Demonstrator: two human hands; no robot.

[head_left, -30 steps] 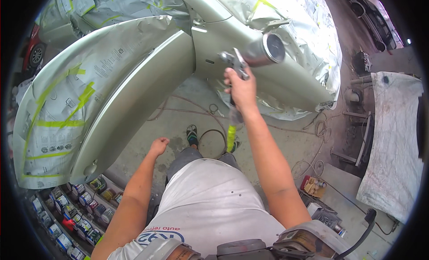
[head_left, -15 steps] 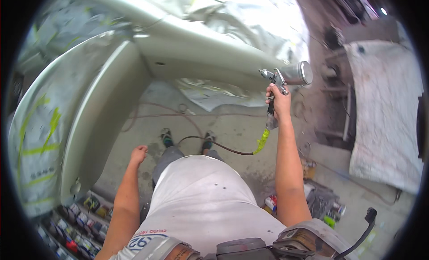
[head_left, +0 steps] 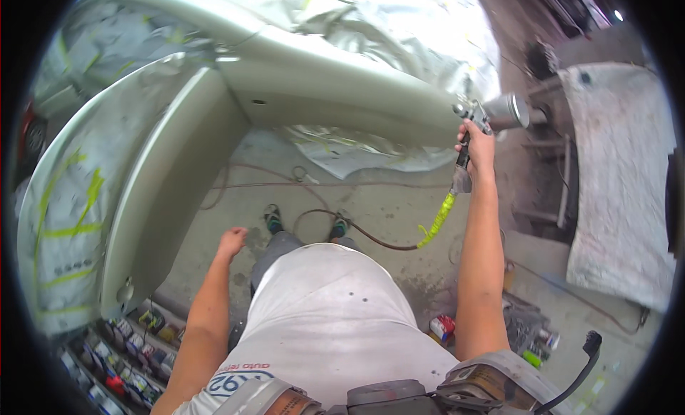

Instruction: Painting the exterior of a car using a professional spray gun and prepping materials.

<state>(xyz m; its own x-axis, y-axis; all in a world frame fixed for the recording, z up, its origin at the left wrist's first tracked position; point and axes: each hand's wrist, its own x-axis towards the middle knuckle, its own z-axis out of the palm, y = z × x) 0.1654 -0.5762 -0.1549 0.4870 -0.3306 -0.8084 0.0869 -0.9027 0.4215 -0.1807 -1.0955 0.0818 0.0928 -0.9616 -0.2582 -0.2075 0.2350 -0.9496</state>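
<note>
My right hand (head_left: pixel 479 145) is wrapped round the grip of a spray gun (head_left: pixel 474 115), held out at the right end of a pale metallic car body panel (head_left: pixel 342 87). The gun's nozzle faces left toward the panel, and its round silver cup (head_left: pixel 509 111) juts out to the right. A hose (head_left: pixel 378 239) runs from the handle's lower end, its upper stretch wrapped in bright yellow tape (head_left: pixel 437 224). My left hand (head_left: pixel 232 242) hangs low beside my body, fingers loosely curled, touching nothing. An opened car door (head_left: pixel 168 176) stands to its left.
Masking sheets (head_left: pixel 407 30) cover the car beyond the panel. A covered stand (head_left: pixel 614 187) is on the right. Hoses (head_left: pixel 271 180) cross the floor. A rack of cans and bottles (head_left: pixel 128 358) stands lower left; clutter (head_left: pixel 524 322) lies lower right.
My right hand has carried the spray gun to the right along the panel, and the hose has followed. My left hand has shifted slightly right.
</note>
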